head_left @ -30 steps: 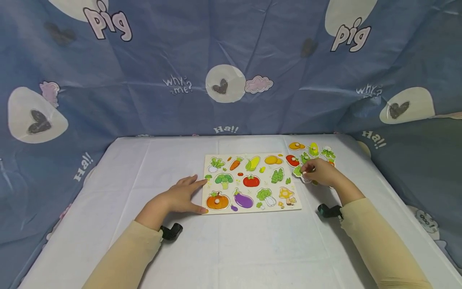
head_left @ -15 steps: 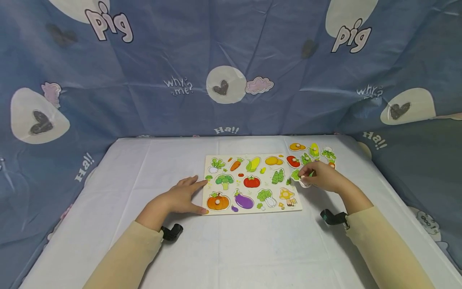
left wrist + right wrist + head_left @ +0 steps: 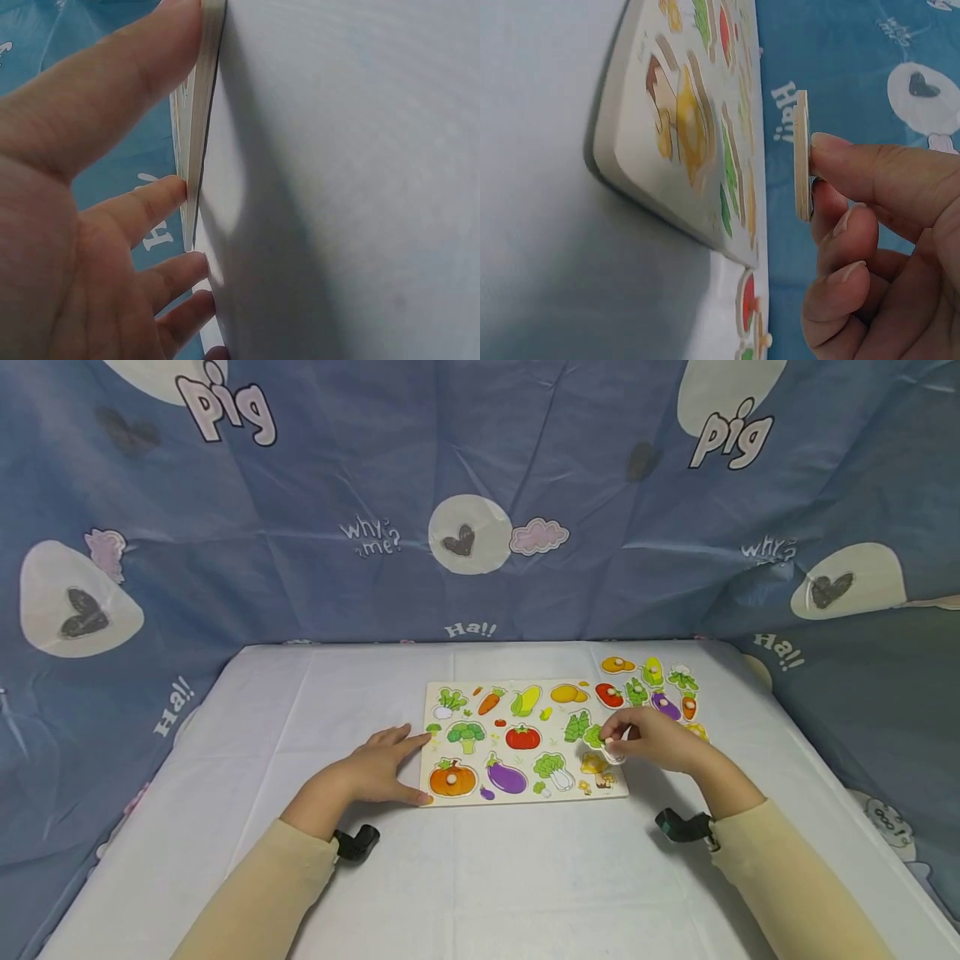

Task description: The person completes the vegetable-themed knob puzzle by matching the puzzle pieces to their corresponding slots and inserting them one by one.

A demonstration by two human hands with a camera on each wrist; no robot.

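Observation:
A white wooden puzzle board [image 3: 551, 737] with vegetable-shaped recesses lies flat on the table. Its pumpkin piece [image 3: 461, 783] sits in the lower left recess. My left hand [image 3: 378, 768] is at the board's left side, fingers spread, thumb at the near corner and index finger on the edge. My right hand [image 3: 656, 742] pinches a cabbage puzzle piece [image 3: 593, 737], green-leaved and white-stemmed, above the board's right edge. In the right wrist view that piece [image 3: 802, 157] appears edge-on, raised clear of the board.
Several loose pieces lie beyond my right hand: potato [image 3: 613, 665], corn [image 3: 652, 673], tomato [image 3: 606, 696], asparagus [image 3: 636, 692], eggplant [image 3: 664, 706], carrot [image 3: 689, 707] and turnip [image 3: 683, 678]. Blue printed fabric [image 3: 480, 602] hangs around the white-covered table [image 3: 510, 877].
My right hand has lifted the cabbage piece from the loose pieces and carried it left over the board's right edge. The eggplant and carrot pieces have come into view. My left hand stays put.

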